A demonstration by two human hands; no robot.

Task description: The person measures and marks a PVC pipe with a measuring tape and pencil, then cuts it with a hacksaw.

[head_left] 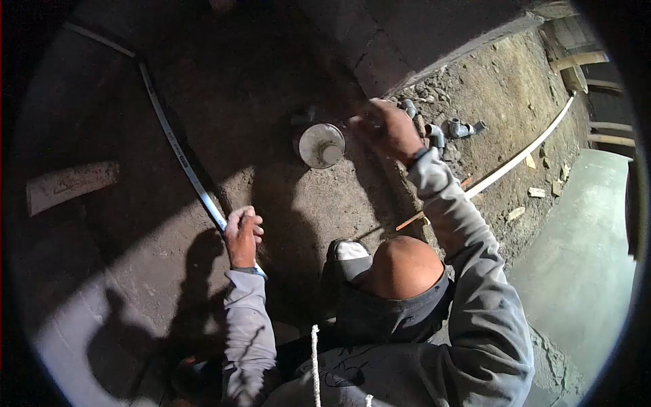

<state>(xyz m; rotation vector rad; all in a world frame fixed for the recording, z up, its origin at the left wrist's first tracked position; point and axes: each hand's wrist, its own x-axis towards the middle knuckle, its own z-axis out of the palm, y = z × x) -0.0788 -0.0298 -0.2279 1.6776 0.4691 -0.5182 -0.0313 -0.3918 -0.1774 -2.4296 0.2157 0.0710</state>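
Observation:
My left hand (pixel 243 237) has its fingers curled over a long, pale blue-and-white printed pipe (pixel 178 150), which passes behind the hand and shows again by the wrist. My right hand (pixel 392 129) reaches forward, slightly blurred, its fingers drawn together and pointing left; I cannot tell what is in them. Just left of those fingers stands a round can (pixel 313 150) with a pale top and a smaller round piece on it. Grey pipe elbow fittings (pixel 456 127) lie on the dirt to the right of my right hand.
A white pipe (pixel 525 159) runs along the right over rubble. A thin orange rod (pixel 409 220) lies near my bent knee (pixel 405 266). A brick-like slab (pixel 71 185) sits at left. Smooth grey cement (pixel 576 251) covers the right side; a concrete ledge (pixel 468 51) edges the top.

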